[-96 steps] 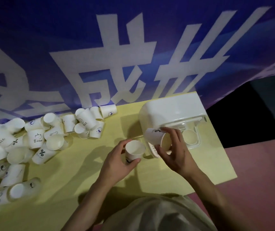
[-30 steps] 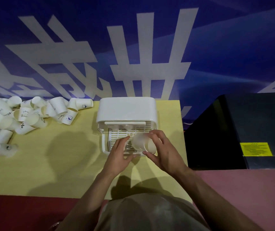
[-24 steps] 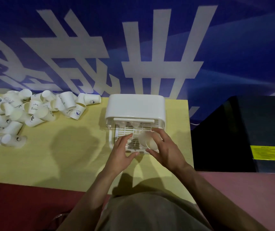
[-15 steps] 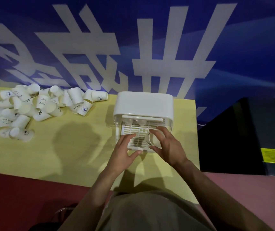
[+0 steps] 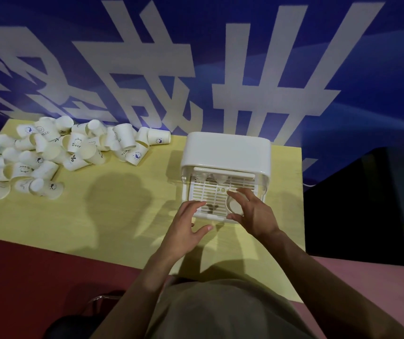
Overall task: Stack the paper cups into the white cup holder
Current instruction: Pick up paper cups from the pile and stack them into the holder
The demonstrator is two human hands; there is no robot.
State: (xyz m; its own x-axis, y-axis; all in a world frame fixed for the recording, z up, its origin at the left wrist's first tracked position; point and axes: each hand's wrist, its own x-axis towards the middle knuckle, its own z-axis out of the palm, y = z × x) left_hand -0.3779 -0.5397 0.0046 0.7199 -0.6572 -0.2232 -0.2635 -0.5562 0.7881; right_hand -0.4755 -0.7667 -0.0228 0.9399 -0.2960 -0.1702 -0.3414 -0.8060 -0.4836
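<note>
Inside white cup holder (image 5: 225, 150): paper cup (image 5: 235, 206).

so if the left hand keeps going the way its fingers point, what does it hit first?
Likely the front edge of the white cup holder: the left hand has open fingers aimed up-right at the slatted tray. Depth is unclear from one view, so it might pass just above that edge.

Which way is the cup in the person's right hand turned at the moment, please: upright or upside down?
Upside down, as far as shows: the cup's flat round base faces up in the right hand's grip over the white cup holder's slotted tray.
</note>
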